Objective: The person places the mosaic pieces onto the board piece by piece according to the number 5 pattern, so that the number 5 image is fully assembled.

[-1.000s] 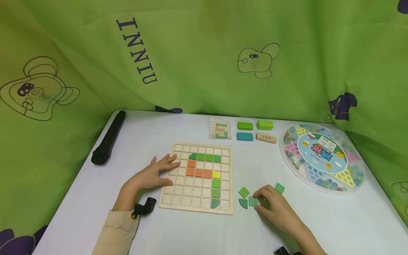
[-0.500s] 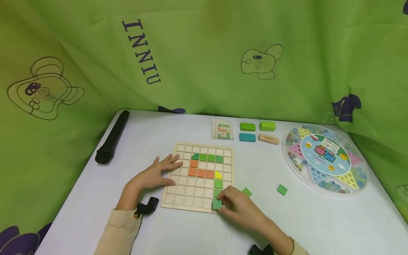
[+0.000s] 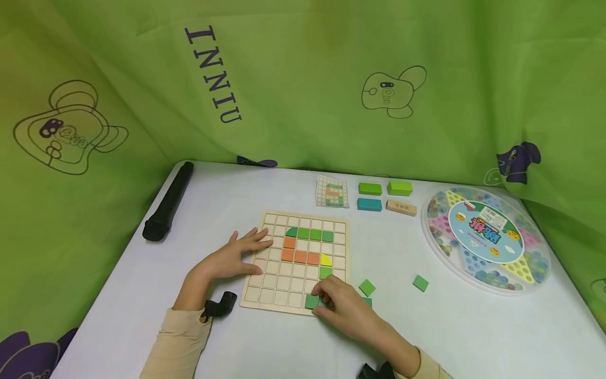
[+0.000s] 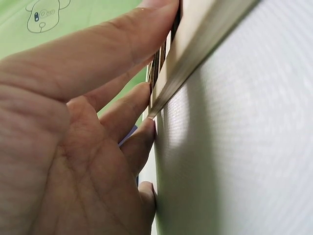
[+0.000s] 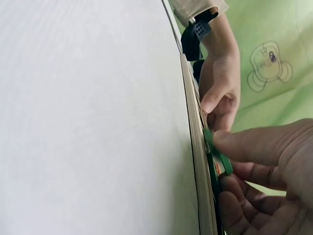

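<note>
A wooden grid board [image 3: 276,287] lies on the white table and carries green, orange and yellow tiles. My left hand [image 3: 258,256] rests flat on the board's left edge with its fingers spread; the left wrist view shows these fingers [image 4: 139,103] pressed against the board's rim [image 4: 195,63]. My right hand [image 3: 318,298] pinches a green square tile [image 3: 311,301] over the board's bottom row. In the right wrist view that green tile [image 5: 216,155] sits at the board's edge [image 5: 195,147] under my thumb [image 5: 259,142].
Loose green tiles [image 3: 366,287] [image 3: 420,283] lie right of the board. Behind it are a pattern card [image 3: 332,191], green [image 3: 370,188], teal [image 3: 369,204] and wooden [image 3: 401,207] blocks. A round marble tray [image 3: 487,239] sits at right, a black cylinder [image 3: 168,202] at left. Green cloth surrounds the table.
My right hand picked up a green tile from the table right of the board and carried it left onto the bottom row. The left hand has stayed on the board.
</note>
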The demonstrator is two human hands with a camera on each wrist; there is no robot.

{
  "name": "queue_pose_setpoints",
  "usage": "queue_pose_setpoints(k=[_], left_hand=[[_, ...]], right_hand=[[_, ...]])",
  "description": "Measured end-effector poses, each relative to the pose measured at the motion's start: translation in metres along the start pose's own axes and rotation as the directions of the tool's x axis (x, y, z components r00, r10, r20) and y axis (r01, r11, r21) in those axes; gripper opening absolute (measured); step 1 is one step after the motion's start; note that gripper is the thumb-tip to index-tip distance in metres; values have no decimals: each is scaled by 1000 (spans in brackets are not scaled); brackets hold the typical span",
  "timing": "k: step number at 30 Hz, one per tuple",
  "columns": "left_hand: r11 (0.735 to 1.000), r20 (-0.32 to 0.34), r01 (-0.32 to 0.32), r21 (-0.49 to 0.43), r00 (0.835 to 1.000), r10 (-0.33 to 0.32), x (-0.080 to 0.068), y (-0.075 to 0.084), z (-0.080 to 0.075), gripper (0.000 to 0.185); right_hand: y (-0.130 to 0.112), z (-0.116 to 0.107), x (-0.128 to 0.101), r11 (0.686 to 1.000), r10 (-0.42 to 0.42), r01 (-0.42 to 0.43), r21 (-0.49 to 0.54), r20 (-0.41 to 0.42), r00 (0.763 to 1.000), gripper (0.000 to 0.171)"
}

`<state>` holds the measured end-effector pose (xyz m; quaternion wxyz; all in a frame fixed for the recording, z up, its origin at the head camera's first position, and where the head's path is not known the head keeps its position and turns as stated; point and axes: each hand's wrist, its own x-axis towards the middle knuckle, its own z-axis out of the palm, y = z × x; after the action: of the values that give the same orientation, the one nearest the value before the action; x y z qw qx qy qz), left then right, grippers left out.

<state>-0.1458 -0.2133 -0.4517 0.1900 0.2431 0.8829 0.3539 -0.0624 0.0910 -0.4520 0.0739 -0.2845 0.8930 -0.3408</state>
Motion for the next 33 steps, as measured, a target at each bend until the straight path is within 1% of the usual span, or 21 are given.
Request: queue_pose_setpoints(k=[7,11,14,19,22,24,26,28,29,33], left_hand=[[1000,-1,2,2,1000,-2,0,0,0,71],[1000,-6,3,7,1000,-3,0,-1,0,71],[1000,-12,-3,1,1000,4,0,-1,0,71],[1000,-12,-10,-6,1000,10,-1,-2,1,71],[1000,-11,-10,-4,1000,10,0,-3,2,71],[1000,-11,-11,-5,1000,11,0,-2,2,71],[1000,-10,-12,-7,1000,12,0,-2,2,71],[1000,-10,-11,-7,1000,11,0,-2,2,71],[1000,-9,-10,-7,1000,10,0,-2,2,71],[1000,-7,-9,-3,1000,9,0,-1,1,71]], right_hand=[[-1,5,2,999,15,-15,-31,2,1000,22],[-1,6,2,1000,12,-12,-26,1,1000,24],[-1,6,1,1000,0,-1,-19,-17,1000,26],[0,2,-2,999,-34,34,-2,-83,996,31],[6,-8,-7,1000,-14,14,6,-121,993,31],[15,-19,-11,999,33,-33,-1,-144,989,30],[27,-31,-17,996,87,-91,-22,-144,986,30],[40,-43,-24,989,123,-132,-72,-119,985,31],[46,-48,-27,986,128,-138,-96,-104,986,32],[62,-60,-35,978,110,-114,-173,-36,993,37]])
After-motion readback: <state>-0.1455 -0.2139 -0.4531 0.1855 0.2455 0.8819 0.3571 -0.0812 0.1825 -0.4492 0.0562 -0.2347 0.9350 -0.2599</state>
